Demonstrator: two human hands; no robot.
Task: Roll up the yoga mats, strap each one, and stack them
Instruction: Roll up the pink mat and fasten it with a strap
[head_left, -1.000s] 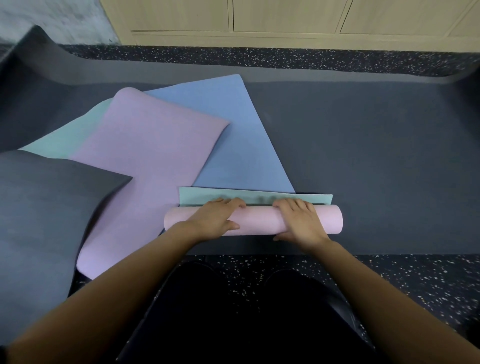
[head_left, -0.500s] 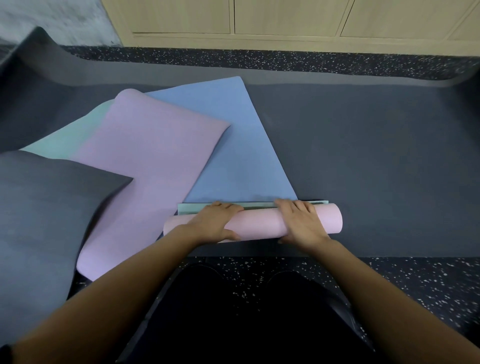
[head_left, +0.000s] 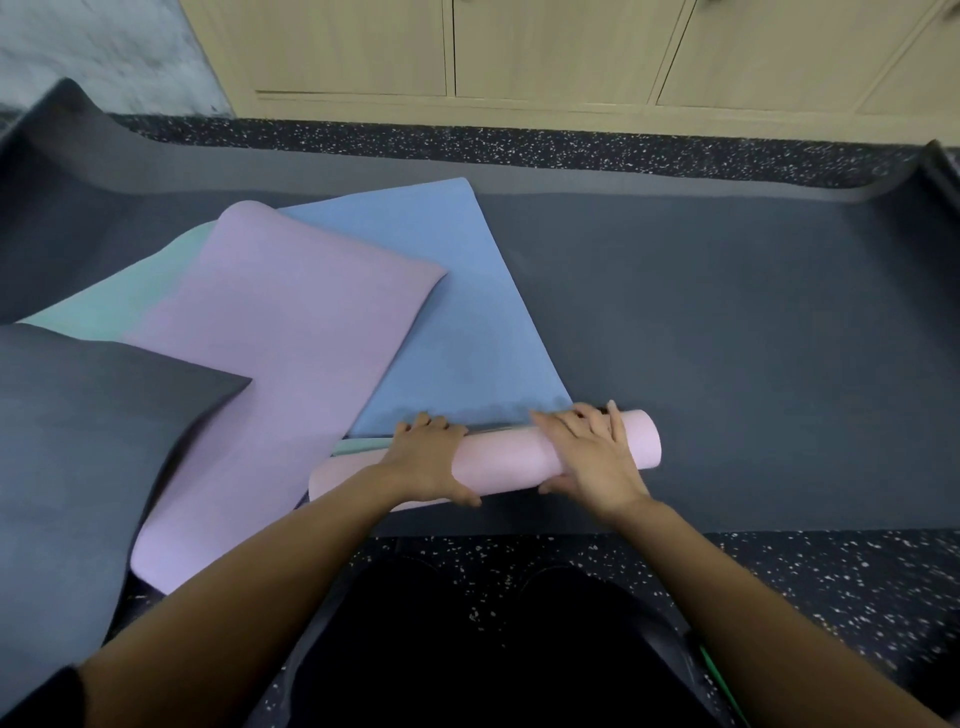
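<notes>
A pale pink rolled mat (head_left: 498, 462) lies across the near edge of the big dark grey mat (head_left: 727, 338), its right end a little farther from me. My left hand (head_left: 426, 460) and my right hand (head_left: 592, 457) both grip the roll, fingers over its top and thumbs on the near side. A thin teal sliver (head_left: 358, 445) of the same mat's inner side shows at the roll's left end. Beyond the roll a blue mat (head_left: 457, 322) lies flat.
A purple mat (head_left: 280, 364) overlaps the blue one, with a teal mat (head_left: 114, 306) under it. Another dark grey mat (head_left: 88, 415) covers the left side. Wooden cabinets (head_left: 571, 52) stand at the back. Speckled floor (head_left: 779, 571) and a green strip (head_left: 719, 680) are near my legs.
The roll has moved away from me over the flat teal strip, which has shrunk to a sliver at the left. The roll's right end has swung slightly farther away.
</notes>
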